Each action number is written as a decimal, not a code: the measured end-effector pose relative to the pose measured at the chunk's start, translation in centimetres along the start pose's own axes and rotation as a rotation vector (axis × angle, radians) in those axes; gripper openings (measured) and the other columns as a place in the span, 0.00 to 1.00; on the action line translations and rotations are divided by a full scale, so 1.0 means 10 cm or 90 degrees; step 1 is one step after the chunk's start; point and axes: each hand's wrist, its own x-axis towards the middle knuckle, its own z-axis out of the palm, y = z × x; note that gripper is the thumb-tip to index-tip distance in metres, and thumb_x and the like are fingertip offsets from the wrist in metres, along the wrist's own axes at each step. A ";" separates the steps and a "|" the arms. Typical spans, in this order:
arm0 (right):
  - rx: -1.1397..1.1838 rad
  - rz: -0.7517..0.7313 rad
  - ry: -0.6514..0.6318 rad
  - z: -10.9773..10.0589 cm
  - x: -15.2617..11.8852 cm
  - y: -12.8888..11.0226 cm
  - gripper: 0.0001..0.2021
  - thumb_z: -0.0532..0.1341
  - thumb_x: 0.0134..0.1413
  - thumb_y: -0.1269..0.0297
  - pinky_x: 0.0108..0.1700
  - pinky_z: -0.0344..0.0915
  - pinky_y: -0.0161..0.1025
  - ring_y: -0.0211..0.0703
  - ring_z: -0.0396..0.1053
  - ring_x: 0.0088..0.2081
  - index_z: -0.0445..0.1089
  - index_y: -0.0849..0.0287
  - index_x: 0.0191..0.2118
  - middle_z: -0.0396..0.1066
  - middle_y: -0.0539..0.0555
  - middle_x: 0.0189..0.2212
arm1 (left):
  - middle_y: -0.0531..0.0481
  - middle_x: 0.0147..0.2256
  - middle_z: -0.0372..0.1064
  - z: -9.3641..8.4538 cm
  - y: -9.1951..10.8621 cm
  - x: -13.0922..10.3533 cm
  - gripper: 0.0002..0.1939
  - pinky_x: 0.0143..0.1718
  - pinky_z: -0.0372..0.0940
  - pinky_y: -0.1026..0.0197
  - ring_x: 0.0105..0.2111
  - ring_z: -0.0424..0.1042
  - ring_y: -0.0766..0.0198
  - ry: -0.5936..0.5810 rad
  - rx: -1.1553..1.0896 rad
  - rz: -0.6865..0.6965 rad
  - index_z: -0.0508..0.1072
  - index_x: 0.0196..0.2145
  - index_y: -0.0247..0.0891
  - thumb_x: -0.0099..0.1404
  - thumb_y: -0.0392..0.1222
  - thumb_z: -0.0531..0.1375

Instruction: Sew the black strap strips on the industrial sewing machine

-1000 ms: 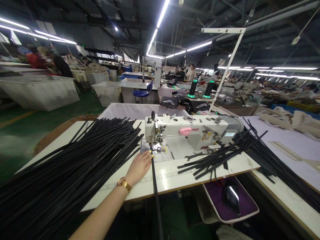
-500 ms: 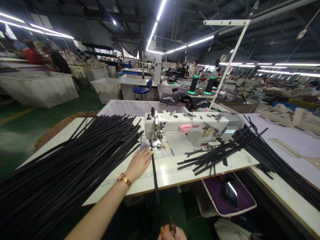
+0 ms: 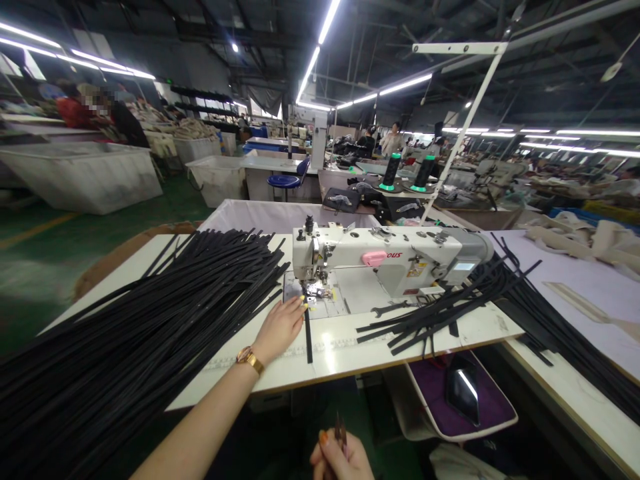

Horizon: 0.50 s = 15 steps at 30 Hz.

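The strip [image 3: 309,341] ran lengthwise from the machine [image 3: 345,249] toward the viewer, just right of the nearer left hand [image 3: 281,329], whose flat, outstretched fingers rested at its far end, while the right hand [image 3: 345,459], lower down, clasped a pointed tool [image 3: 341,432].

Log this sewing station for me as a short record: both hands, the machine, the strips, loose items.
Left hand: fingers extended, fingertips at the single black strip near the needle area
Right hand: low, in front of the table edge, gripping a small pointed tool, exact type unclear
Single strip: runs from the needle area toward the viewer, near end on the tabletop
Sewing machine: white, pink item on its arm
Left pile: many black strips
Right bundle: black strips
Loose item: wrench
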 end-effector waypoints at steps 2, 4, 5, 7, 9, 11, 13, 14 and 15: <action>-0.007 -0.010 -0.003 0.00 0.02 -0.03 0.30 0.61 0.42 0.33 0.19 0.40 0.30 0.27 0.47 0.12 0.68 0.61 0.25 0.67 0.49 0.11 | 0.43 0.58 0.65 -0.01 0.01 0.00 0.18 0.59 0.57 0.40 0.59 0.62 0.50 -0.003 -0.001 -0.002 0.71 0.54 0.39 0.69 0.37 0.51; -0.013 -0.021 -0.001 0.01 0.07 -0.02 0.29 0.60 0.44 0.33 0.19 0.39 0.31 0.28 0.46 0.12 0.68 0.61 0.25 0.66 0.48 0.11 | 0.43 0.58 0.65 -0.02 0.02 0.00 0.18 0.59 0.57 0.39 0.59 0.62 0.49 -0.005 -0.004 -0.004 0.71 0.54 0.39 0.69 0.37 0.51; -0.019 -0.027 0.002 0.02 0.09 -0.01 0.29 0.60 0.45 0.33 0.19 0.39 0.31 0.28 0.46 0.12 0.68 0.61 0.25 0.66 0.48 0.11 | 0.43 0.58 0.65 -0.03 0.03 0.00 0.18 0.59 0.57 0.39 0.59 0.62 0.49 -0.005 -0.007 -0.004 0.71 0.54 0.39 0.69 0.36 0.51; -0.032 -0.046 0.012 0.02 0.13 0.01 0.29 0.59 0.47 0.34 0.19 0.41 0.31 0.29 0.47 0.12 0.67 0.60 0.25 0.64 0.47 0.10 | 0.42 0.58 0.65 -0.04 0.04 0.01 0.18 0.59 0.57 0.38 0.59 0.62 0.49 -0.005 -0.012 -0.008 0.72 0.54 0.39 0.69 0.36 0.51; -0.056 -0.078 0.031 0.01 0.14 -0.01 0.29 0.57 0.49 0.34 0.21 0.45 0.32 0.30 0.50 0.12 0.66 0.60 0.24 0.62 0.46 0.09 | 0.42 0.58 0.65 -0.05 0.04 0.02 0.18 0.59 0.56 0.38 0.59 0.62 0.49 -0.008 -0.019 -0.016 0.72 0.53 0.39 0.69 0.36 0.51; -0.125 -0.125 0.054 -0.03 0.12 -0.11 0.27 0.56 0.53 0.37 0.25 0.52 0.33 0.33 0.56 0.15 0.67 0.60 0.25 0.63 0.47 0.10 | 0.43 0.58 0.65 -0.06 0.04 0.01 0.18 0.60 0.56 0.39 0.60 0.61 0.49 -0.019 -0.032 -0.023 0.72 0.53 0.39 0.69 0.36 0.52; -0.242 -0.181 0.082 -0.10 0.09 -0.26 0.24 0.55 0.57 0.42 0.29 0.57 0.34 0.37 0.62 0.21 0.68 0.60 0.25 0.65 0.49 0.15 | 0.43 0.59 0.65 -0.07 0.05 -0.03 0.19 0.60 0.56 0.40 0.60 0.61 0.50 -0.039 -0.053 -0.028 0.71 0.55 0.39 0.68 0.36 0.52; -0.304 -0.207 0.097 -0.14 0.08 -0.34 0.22 0.55 0.59 0.45 0.30 0.58 0.35 0.39 0.64 0.24 0.68 0.60 0.26 0.67 0.50 0.18 | 0.43 0.59 0.65 -0.08 0.06 -0.06 0.19 0.60 0.56 0.41 0.60 0.61 0.51 -0.047 -0.065 -0.033 0.70 0.55 0.39 0.68 0.36 0.52; -0.363 -0.230 0.112 -0.17 0.09 -0.42 0.20 0.55 0.60 0.48 0.31 0.59 0.35 0.40 0.66 0.27 0.70 0.59 0.28 0.69 0.51 0.21 | 0.43 0.58 0.65 -0.09 0.08 -0.11 0.20 0.60 0.56 0.42 0.60 0.62 0.52 -0.050 -0.079 -0.041 0.70 0.56 0.39 0.68 0.36 0.52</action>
